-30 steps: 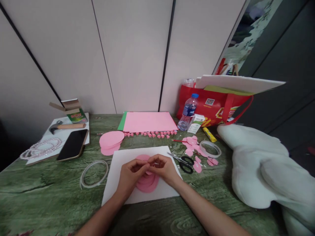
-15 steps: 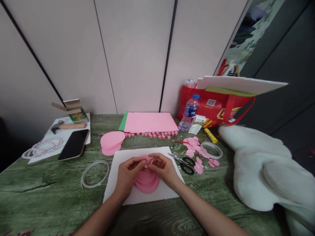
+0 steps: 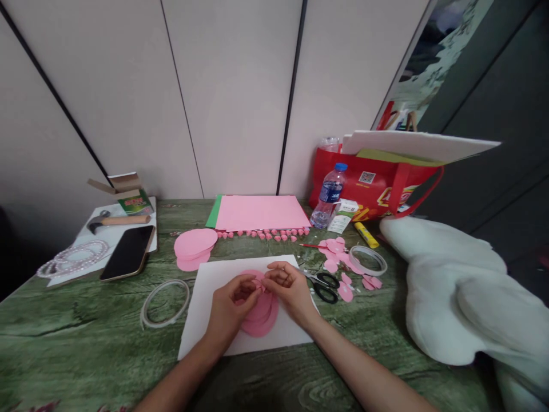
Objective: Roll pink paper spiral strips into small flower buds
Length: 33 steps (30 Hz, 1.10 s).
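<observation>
My left hand (image 3: 234,300) and my right hand (image 3: 291,289) meet over a white board (image 3: 201,309), both pinching a small piece of pink paper (image 3: 258,284) between thumbs and fingertips. Its exact shape is too small to make out. Beneath my fingers, overlapping pink paper circles (image 3: 261,326) lie on the board. Black-handled scissors (image 3: 322,285) rest by the board's right edge, close to my right hand. To the left of the board is a roll of white tape (image 3: 144,309).
Small pink paper rosebuds (image 3: 278,236) line the front of pink sheets (image 3: 261,212). Pink ovals (image 3: 195,243) lie left, cut scraps (image 3: 334,249) right. A phone (image 3: 128,252), hammer (image 3: 124,220), water bottle (image 3: 329,194), glue stick (image 3: 366,234), red bag (image 3: 364,183) and white plush (image 3: 454,297) surround them.
My left hand has shifted slightly right and turned over the small pink piece. My right hand's fingers have moved slightly up and to the right. The other objects stay put.
</observation>
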Available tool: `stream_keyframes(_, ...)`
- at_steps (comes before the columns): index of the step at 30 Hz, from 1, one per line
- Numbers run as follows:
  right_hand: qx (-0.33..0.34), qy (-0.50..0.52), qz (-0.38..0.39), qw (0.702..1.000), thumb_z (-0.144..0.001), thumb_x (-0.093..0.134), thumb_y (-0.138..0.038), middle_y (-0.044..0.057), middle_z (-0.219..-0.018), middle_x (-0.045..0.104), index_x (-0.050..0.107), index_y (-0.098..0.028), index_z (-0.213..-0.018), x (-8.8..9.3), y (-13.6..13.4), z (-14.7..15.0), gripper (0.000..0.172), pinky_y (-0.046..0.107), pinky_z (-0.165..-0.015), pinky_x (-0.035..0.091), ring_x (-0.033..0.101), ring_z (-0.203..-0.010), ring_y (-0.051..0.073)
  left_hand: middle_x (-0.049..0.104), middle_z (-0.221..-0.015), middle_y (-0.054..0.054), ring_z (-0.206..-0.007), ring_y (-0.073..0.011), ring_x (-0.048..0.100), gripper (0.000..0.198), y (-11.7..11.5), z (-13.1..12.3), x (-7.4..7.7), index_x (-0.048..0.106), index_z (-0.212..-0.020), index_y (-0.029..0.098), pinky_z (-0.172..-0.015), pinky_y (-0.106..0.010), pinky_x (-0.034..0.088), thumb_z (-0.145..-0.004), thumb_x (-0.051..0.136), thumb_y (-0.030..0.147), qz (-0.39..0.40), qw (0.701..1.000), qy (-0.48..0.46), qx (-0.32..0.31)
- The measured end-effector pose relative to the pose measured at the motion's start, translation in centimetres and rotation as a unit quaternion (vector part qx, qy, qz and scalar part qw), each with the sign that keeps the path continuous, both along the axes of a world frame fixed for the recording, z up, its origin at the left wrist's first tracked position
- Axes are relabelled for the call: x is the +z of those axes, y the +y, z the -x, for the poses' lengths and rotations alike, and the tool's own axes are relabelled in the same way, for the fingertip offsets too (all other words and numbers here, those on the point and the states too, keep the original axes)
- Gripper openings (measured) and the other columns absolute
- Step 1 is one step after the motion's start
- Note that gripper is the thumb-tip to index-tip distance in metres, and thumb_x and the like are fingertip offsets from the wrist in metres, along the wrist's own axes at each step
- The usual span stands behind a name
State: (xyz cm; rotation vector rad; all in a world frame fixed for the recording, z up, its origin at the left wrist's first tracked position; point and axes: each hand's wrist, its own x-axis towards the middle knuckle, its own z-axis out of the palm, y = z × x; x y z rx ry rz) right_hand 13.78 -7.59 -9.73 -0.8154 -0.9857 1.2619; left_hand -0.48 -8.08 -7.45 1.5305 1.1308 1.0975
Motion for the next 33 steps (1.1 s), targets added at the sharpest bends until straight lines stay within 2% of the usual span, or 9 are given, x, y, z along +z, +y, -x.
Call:
stream_keyframes(3, 0.004, -0.010, 0.005, 1.000, -0.060, 0.072, -0.020, -0.002, -0.065, 0.065, 0.056, -0.019, -0.083, 0.3, -0.2, 0.0, 0.028, 0.022, -0.058, 0.047, 0.060, -0.058, 0.011, 0.065, -0.072, -0.002, -0.066, -0.0146, 0.062, 0.027, 0.0, 0.1, -0.2, 0.057, -0.092, 0.016, -0.064, -0.026, 0.050, -0.067, 0.063, 0.022, -0.014, 1.000, 0.002, -0.007)
stream_keyframes(7, 0.007, -0.028, 0.014, 0.999, -0.058, 0.073, -0.021, 0.000, -0.067, 0.067, 0.060, -0.019, -0.080, 0.4, -0.3, -0.1, 0.026, 0.024, -0.060, 0.048, 0.062, -0.061, 0.013, 0.064, -0.072, -0.002, -0.066, -0.0143, 0.061, 0.013, 0.0, 0.1, -0.3, 0.057, -0.078, 0.016, -0.063, -0.025, 0.050, -0.068, 0.062, 0.022, -0.024, 1.000, 0.011, -0.008)
stream_keyframes(10, 0.015, -0.034, 0.009, 0.999, -0.058, 0.073, -0.021, 0.000, -0.068, 0.068, 0.062, -0.018, -0.079, 0.2, -0.3, -0.1, 0.024, 0.024, -0.060, 0.050, 0.063, -0.063, 0.014, 0.064, -0.071, -0.003, -0.065, -0.0149, 0.061, 0.010, 0.0, 0.1, -0.1, 0.060, -0.073, 0.015, -0.062, -0.026, 0.050, -0.066, 0.062, 0.022, -0.018, 1.000, 0.018, -0.001)
stream_keyframes(15, -0.003, -0.043, -0.001, 0.999, -0.058, 0.073, -0.023, 0.000, -0.066, 0.067, 0.063, -0.018, -0.079, 0.0, -0.3, 0.0, 0.024, 0.025, -0.059, 0.051, 0.063, -0.062, 0.014, 0.066, -0.073, -0.004, -0.065, -0.0154, 0.061, 0.013, -0.1, 0.1, 0.3, 0.062, -0.076, 0.014, -0.063, -0.026, 0.051, -0.067, 0.062, 0.023, -0.016, 1.000, 0.012, 0.001)
stream_keyframes(21, -0.017, -0.065, -0.006, 0.998, -0.057, 0.073, -0.023, 0.000, -0.067, 0.066, 0.065, -0.019, -0.076, 0.1, -0.4, 0.2, 0.022, 0.025, -0.058, 0.051, 0.061, -0.061, 0.013, 0.062, -0.075, -0.004, -0.066, -0.0149, 0.060, 0.008, -0.3, 0.1, 0.8, 0.062, -0.073, 0.015, -0.060, -0.024, 0.051, -0.068, 0.060, 0.021, -0.049, 0.999, 0.006, 0.001)
stream_keyframes(27, -0.019, -0.072, -0.009, 0.997, -0.059, 0.073, -0.027, 0.001, -0.065, 0.067, 0.066, -0.019, -0.072, 0.4, -0.7, 0.5, 0.017, 0.027, -0.060, 0.053, 0.063, -0.060, 0.015, 0.061, -0.073, -0.002, -0.065, -0.0140, 0.059, 0.011, -0.2, 0.1, 0.5, 0.059, -0.078, 0.016, -0.060, -0.024, 0.051, -0.069, 0.060, 0.022, -0.032, 0.999, -0.020, -0.001)
stream_keyframes(33, -0.016, -0.060, -0.009, 0.998, -0.061, 0.071, -0.027, 0.000, -0.063, 0.067, 0.067, -0.019, -0.071, 0.5, -0.9, 0.7, 0.013, 0.028, -0.060, 0.053, 0.063, -0.058, 0.015, 0.060, -0.079, -0.003, -0.072, -0.0148, 0.059, 0.008, -0.1, 0.2, 0.4, 0.062, -0.077, 0.016, -0.064, -0.025, 0.051, -0.070, 0.058, 0.020, -0.077, 0.997, -0.012, -0.004)
